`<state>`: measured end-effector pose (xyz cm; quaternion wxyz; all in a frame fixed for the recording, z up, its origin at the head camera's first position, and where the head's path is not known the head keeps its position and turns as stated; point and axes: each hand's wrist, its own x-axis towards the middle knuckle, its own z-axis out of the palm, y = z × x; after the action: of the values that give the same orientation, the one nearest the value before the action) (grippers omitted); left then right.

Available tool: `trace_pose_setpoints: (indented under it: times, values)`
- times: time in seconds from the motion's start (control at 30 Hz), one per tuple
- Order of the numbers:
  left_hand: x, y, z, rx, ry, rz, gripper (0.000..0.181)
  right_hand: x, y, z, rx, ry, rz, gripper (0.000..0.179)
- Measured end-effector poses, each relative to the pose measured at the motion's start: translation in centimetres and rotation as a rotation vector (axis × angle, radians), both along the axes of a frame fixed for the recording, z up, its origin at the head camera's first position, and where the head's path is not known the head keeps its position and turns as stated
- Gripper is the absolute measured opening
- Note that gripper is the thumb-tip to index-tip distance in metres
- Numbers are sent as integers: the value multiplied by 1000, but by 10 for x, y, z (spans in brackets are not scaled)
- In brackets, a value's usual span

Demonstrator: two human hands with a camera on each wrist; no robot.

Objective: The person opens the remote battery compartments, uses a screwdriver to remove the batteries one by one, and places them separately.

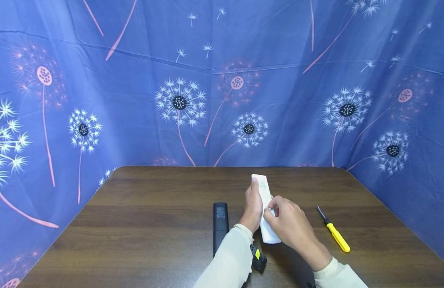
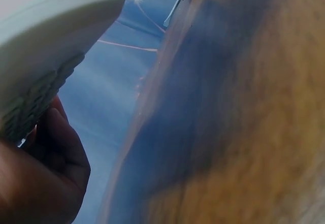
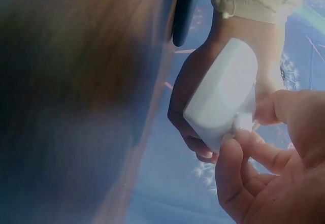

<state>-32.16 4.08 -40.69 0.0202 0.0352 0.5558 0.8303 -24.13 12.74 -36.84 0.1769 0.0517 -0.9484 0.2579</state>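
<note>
The white remote (image 1: 265, 196) was held above the table (image 1: 153, 224), to the right of the black remote (image 1: 220, 222). From my distant station I judged the step in hand to be fingertip work on its back: the left hand (image 1: 253, 206) gripped the body; the right hand (image 1: 291, 222) pinched at that face. The next move, I judged, called for a steady left hold. I counted one white remote, one black remote, one screwdriver (image 1: 337, 235), two hands.
</note>
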Motion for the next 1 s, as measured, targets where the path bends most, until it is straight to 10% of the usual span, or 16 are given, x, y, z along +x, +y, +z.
trace_pose_setpoints:
  times: [0.33,1.0]
  values:
    - [-1,2,0,1,-25,0,62,1,5,-4,-7,87,-38,14]
    - [-1,-6,-2,-12,-26,-40,61,2,16,7,-113,-19,-30,11]
